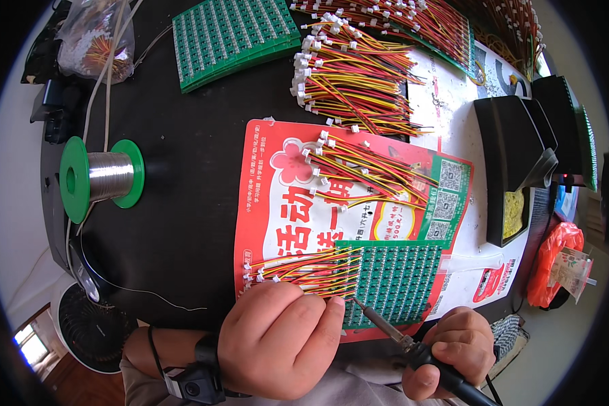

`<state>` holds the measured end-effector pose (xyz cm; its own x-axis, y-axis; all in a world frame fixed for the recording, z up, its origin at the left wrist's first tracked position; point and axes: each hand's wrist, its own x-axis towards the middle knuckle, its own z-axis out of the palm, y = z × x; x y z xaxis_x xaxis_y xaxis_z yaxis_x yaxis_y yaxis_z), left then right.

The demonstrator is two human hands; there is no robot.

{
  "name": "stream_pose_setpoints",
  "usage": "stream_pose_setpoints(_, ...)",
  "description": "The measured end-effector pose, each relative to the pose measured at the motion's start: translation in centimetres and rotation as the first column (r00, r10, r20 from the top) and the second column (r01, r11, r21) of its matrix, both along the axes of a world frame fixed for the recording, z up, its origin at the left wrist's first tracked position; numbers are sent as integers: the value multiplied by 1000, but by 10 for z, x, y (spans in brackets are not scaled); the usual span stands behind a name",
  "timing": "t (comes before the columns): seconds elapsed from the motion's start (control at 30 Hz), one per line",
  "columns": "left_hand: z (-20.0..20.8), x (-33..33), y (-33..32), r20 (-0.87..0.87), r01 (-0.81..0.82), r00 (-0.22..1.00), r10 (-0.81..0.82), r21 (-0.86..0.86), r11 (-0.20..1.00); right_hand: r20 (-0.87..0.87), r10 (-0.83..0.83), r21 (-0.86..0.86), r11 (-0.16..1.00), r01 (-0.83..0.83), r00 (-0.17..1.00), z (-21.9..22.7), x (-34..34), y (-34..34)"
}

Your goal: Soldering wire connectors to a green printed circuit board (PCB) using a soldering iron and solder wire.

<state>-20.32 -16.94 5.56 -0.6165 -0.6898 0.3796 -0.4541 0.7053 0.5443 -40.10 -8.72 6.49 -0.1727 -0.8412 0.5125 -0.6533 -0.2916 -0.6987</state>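
My right hand (459, 348) grips a soldering iron (413, 352) by its dark handle. The iron's tip rests at the left part of a green circuit board panel (402, 287), which has rows of small components. Along that side, a row of red, yellow and black wires (304, 267) with white plugs runs out to the left. My left hand (281, 338) is closed, its thumb and index finger pressed together beside the iron's tip at the lowest wires. Whatever those fingers pinch is hidden. The panel lies on a red printed sheet (254, 176).
A green spool of solder (111, 176) stands at left, its loose end trailing over the dark table (162, 264). Loose plug wires (369, 166) and a bigger wire pile (358, 81) lie beyond the panel. Stacked green panels (237, 40) sit far off. A black holder with yellow sponge (514, 213) stands right.
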Motion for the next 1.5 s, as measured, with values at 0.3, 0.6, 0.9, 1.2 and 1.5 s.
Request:
stream_pose_setpoints(0.3, 0, 0, 0, 6, 9, 1000, -9, -4, 1000, 91, -128, -128, 982, 139, 988, -7, 8, 0)
stream_pose_setpoints(0.6, 1, -2, -5, -20, 9, 1000, -9, -20, 1000, 69, 59, -129, 990, -49, 996, 4, -1, -7)
stream_pose_setpoints(0.9, 47, 6, -68, -10, -101, 995, 101, -28, 994, 67, -32, -181, 982, 44, 997, -3, -1, 3)
stream_pose_setpoints(1.2, 22, -28, -99, 88, 138, 988, -127, -141, 980, 38, 42, -101, 994, -38, 998, 7, -9, 9)
stream_pose_setpoints(1.5, 0, -26, -94, 138, 186, 977, -164, -166, 968, 40, 105, -37, 994, -104, 994, 11, -19, 13)
